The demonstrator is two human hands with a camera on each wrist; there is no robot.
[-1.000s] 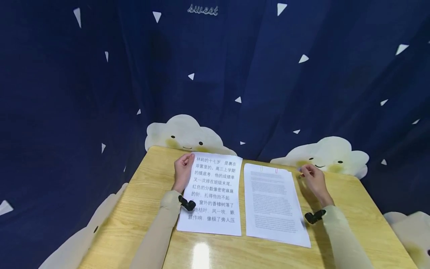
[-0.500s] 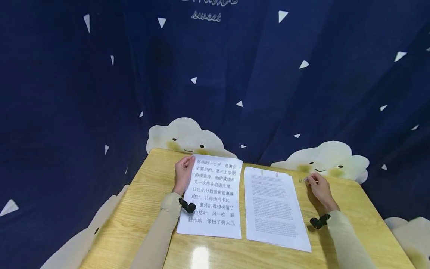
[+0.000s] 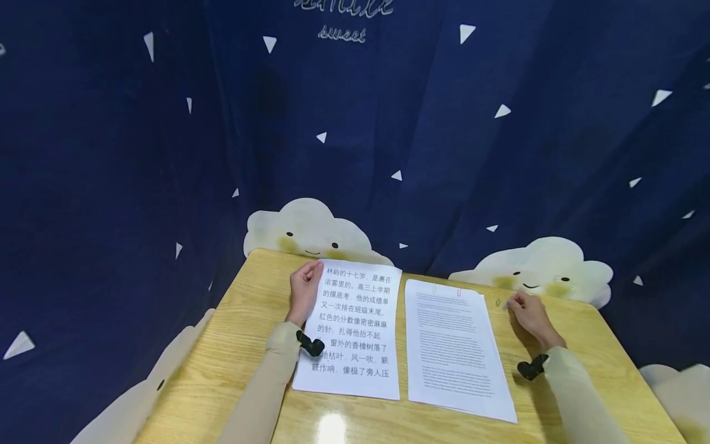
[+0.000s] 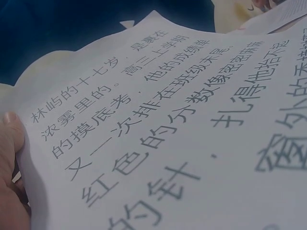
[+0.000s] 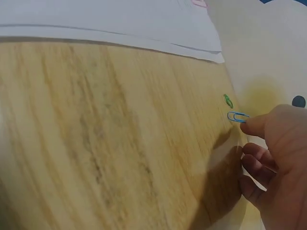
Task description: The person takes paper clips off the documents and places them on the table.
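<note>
My left hand [image 3: 304,290] pinches the upper left edge of a stack of white paper [image 3: 355,333] printed with large Chinese characters. In the left wrist view, the thumb lies on the top face of this paper [image 4: 144,120]. Over the table's far right side, my right hand [image 3: 530,316] holds a blue paper clip [image 5: 237,117] at its end, between thumb and finger; the finger behind is partly hidden. Just beyond that clip, a green paper clip [image 5: 228,101] lies on the wood, to the left of the hand in the head view.
Between the hands lies a second stack of paper [image 3: 457,351] with small print. A yellowish clip [image 3: 434,288] and a pink clip [image 3: 458,293] sit on its top edge. The wooden table [image 3: 333,425] ends at a dark blue curtain [image 3: 355,123] with cloud shapes.
My right hand has drawn away to the right, and the green paper clip beside it now shows clearly. The left hand keeps its hold on the paper. The head view has tilted up slightly.
</note>
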